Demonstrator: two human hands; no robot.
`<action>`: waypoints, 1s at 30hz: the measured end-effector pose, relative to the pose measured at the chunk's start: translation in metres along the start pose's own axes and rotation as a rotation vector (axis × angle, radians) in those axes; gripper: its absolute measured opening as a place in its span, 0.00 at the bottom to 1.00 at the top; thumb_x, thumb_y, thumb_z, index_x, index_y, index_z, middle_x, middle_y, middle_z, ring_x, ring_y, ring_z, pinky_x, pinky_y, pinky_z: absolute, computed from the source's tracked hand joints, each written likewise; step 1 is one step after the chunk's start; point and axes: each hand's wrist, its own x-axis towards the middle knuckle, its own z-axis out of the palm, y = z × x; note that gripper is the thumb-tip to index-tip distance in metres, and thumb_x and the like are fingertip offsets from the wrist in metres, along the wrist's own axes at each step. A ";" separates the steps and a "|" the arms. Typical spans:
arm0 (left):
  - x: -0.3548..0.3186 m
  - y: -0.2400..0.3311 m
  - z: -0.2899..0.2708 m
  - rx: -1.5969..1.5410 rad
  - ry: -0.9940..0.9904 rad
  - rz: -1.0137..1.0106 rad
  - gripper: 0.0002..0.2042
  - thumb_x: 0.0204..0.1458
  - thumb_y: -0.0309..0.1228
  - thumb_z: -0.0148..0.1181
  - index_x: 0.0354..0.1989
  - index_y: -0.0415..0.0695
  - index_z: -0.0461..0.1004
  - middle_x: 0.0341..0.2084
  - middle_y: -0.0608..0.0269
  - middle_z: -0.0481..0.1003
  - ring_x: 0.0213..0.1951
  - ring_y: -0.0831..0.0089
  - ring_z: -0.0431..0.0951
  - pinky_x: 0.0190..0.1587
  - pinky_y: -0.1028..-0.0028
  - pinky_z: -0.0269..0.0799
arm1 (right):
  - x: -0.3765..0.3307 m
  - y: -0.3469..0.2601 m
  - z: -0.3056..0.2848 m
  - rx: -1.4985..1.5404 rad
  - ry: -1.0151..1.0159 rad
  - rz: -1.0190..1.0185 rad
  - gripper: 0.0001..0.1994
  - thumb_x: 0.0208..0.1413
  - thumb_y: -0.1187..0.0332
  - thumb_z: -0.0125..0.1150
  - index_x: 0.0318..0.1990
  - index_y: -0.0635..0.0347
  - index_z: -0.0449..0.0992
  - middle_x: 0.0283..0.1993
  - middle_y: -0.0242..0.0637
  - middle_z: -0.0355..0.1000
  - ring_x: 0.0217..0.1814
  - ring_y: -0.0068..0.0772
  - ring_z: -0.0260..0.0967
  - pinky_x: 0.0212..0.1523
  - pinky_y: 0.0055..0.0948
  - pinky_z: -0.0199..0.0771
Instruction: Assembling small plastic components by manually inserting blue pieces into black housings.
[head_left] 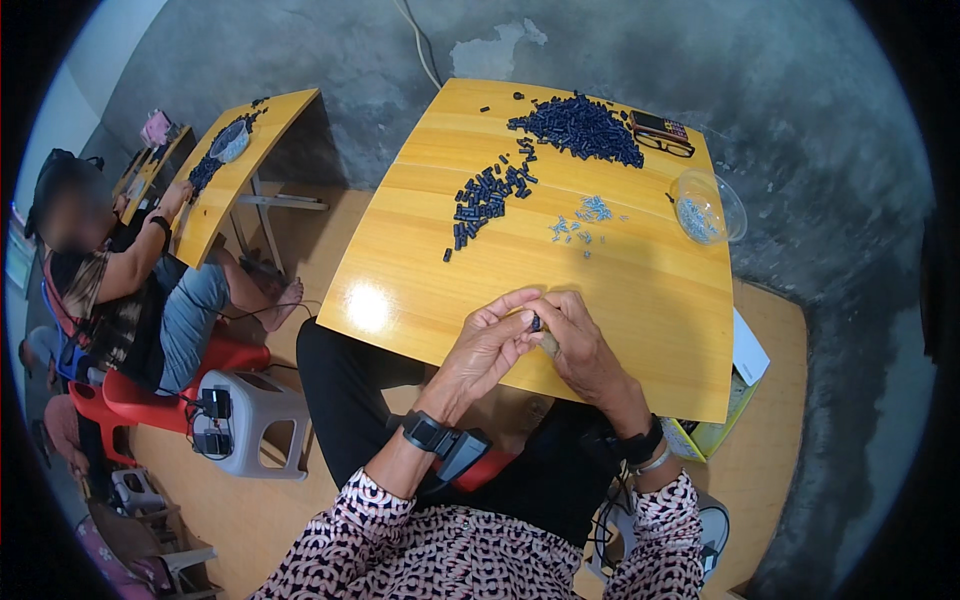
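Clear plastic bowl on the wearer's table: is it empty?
No, small silvery pieces lie inside the bowl.

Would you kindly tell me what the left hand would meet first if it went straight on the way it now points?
The left hand would most likely meet the right hand, which is close in front of it beside a small dark piece, though depth there is hard to judge.

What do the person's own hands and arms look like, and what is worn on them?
The left hand and right hand are gloveless. The sleeves have a black, pink and white interlocking pattern. The left wrist wears a boxy dark device; the right wrist, a black band and a pale bracelet.
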 end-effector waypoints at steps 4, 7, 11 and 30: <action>0.000 -0.001 -0.003 -0.007 -0.011 0.003 0.13 0.54 0.21 0.54 0.49 0.35 0.69 0.39 0.60 0.74 0.36 0.78 0.75 0.41 0.81 0.74 | -0.002 -0.001 0.005 0.092 0.096 0.035 0.19 0.45 0.80 0.61 0.48 0.66 0.69 0.43 0.45 0.66 0.45 0.45 0.66 0.43 0.33 0.69; -0.001 -0.002 -0.002 0.029 -0.012 0.005 0.13 0.55 0.21 0.53 0.49 0.34 0.70 0.39 0.60 0.74 0.37 0.78 0.75 0.41 0.80 0.75 | -0.004 -0.008 0.004 0.165 0.147 0.085 0.18 0.46 0.79 0.60 0.47 0.65 0.69 0.44 0.47 0.67 0.45 0.46 0.68 0.43 0.34 0.70; -0.001 -0.005 -0.005 0.049 -0.017 0.000 0.13 0.56 0.22 0.52 0.50 0.38 0.70 0.38 0.61 0.75 0.37 0.80 0.75 0.39 0.83 0.73 | -0.005 -0.006 0.005 0.122 0.180 0.083 0.18 0.47 0.78 0.61 0.48 0.65 0.70 0.44 0.47 0.69 0.43 0.45 0.70 0.40 0.33 0.72; 0.000 0.003 -0.003 0.048 -0.037 -0.041 0.17 0.54 0.22 0.56 0.52 0.36 0.67 0.35 0.60 0.75 0.37 0.78 0.76 0.36 0.82 0.73 | -0.006 -0.005 -0.001 0.111 0.122 0.055 0.18 0.46 0.77 0.62 0.47 0.65 0.69 0.43 0.45 0.67 0.43 0.45 0.68 0.41 0.33 0.70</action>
